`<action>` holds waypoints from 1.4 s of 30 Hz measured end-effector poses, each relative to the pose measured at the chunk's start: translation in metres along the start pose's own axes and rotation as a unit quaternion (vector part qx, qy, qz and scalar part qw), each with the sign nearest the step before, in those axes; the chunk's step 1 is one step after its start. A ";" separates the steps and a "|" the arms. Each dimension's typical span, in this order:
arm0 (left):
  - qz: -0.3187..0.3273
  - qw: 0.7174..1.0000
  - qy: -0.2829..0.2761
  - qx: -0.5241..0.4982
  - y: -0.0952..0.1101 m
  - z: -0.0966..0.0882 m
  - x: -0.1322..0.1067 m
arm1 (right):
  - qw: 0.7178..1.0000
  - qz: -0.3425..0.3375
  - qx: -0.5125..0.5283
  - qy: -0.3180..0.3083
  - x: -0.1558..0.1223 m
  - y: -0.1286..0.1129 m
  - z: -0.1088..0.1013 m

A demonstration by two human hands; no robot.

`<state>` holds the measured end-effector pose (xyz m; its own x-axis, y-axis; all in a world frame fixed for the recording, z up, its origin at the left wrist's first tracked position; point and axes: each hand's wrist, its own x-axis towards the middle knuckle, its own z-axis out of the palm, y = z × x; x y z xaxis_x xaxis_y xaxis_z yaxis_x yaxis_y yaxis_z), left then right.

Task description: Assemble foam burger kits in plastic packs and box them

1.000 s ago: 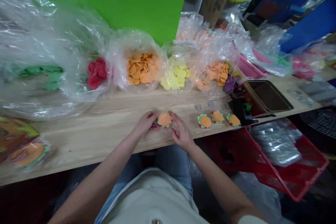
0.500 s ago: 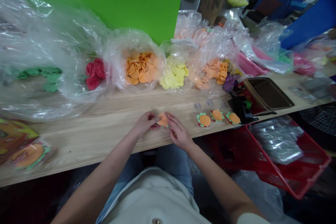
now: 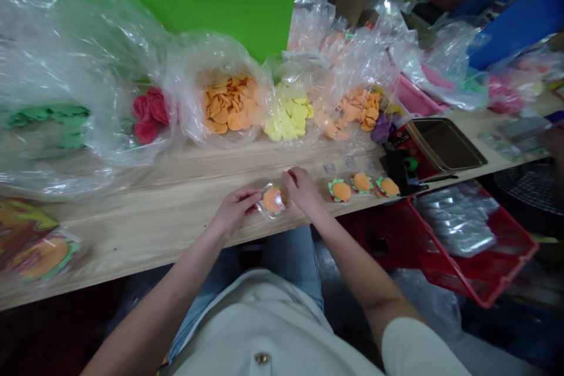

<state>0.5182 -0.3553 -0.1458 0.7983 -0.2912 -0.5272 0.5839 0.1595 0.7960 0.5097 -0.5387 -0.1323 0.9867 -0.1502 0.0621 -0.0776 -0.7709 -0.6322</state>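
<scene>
A foam toy burger (image 3: 273, 200) with an orange top and green frill lies in a clear plastic pack just above the table's front part. My left hand (image 3: 238, 207) pinches the pack's left edge between thumb and fingers. At the pack's upper right edge my right hand (image 3: 302, 189) is closed, fingers curled in, seemingly on the plastic; its fingertips are partly hidden. To the right of that hand, three more foam burgers sit in a row: a near one (image 3: 341, 191), a middle one (image 3: 362, 182) and a far one (image 3: 388, 187).
Clear bags along the back hold green pieces (image 3: 73, 124), red pieces (image 3: 150, 114), orange discs (image 3: 231, 104), yellow pieces (image 3: 288, 114) and more orange pieces (image 3: 359, 107). A black tape dispenser (image 3: 399, 170) stands right. Below is a red crate (image 3: 478, 291). A packaged burger (image 3: 42, 255) lies left.
The burger now shows inside a clear pack, with more of its orange top uncovered. My right hand has drawn off it toward the upper right and curled; my left hand stays at the left edge.
</scene>
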 end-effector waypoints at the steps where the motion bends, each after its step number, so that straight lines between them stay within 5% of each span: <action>1: -0.004 1.000 0.000 0.001 0.002 -0.001 -0.004 | 0.998 0.018 -0.009 -0.060 0.009 -0.005 0.000; 3: -0.014 1.000 0.002 0.000 0.005 -0.005 -0.011 | 0.987 0.019 -0.002 -0.161 0.021 -0.015 0.001; 5: -0.022 1.000 0.004 -0.007 0.007 -0.009 -0.017 | 0.982 -0.002 0.032 -0.188 0.022 -0.022 0.003; 10: -0.002 1.000 0.007 -0.017 0.005 -0.010 -0.032 | 0.979 -0.113 0.100 -0.134 0.004 -0.027 0.002; 13: 0.048 0.999 0.009 0.021 0.008 -0.005 -0.042 | 0.978 -0.123 0.131 -0.103 -0.005 -0.027 -0.001; 21: 0.040 0.974 -0.184 0.123 0.032 0.002 -0.059 | 0.977 -0.130 0.113 -0.123 -0.001 -0.039 -0.002; 27: 0.075 0.990 -0.076 0.091 0.022 0.014 -0.064 | 0.994 0.023 0.098 0.036 -0.024 -0.035 -0.004; 31: 0.098 0.992 -0.048 0.070 0.017 0.022 -0.071 | 0.987 0.055 0.131 0.070 -0.041 -0.033 -0.004; 36: 0.116 0.992 -0.027 0.044 0.016 0.026 -0.072 | 0.976 0.040 0.201 0.071 -0.028 -0.037 -0.004; 42: 0.178 0.980 0.070 -0.056 0.008 0.040 -0.060 | 0.935 0.118 0.303 0.143 -0.029 -0.048 0.032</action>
<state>0.4687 -0.3743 -0.0956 0.9623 -0.0676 -0.2633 0.2706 0.3317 0.9038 0.4893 -0.4770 -0.1285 0.8670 -0.4980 0.0142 -0.1083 -0.2162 -0.9703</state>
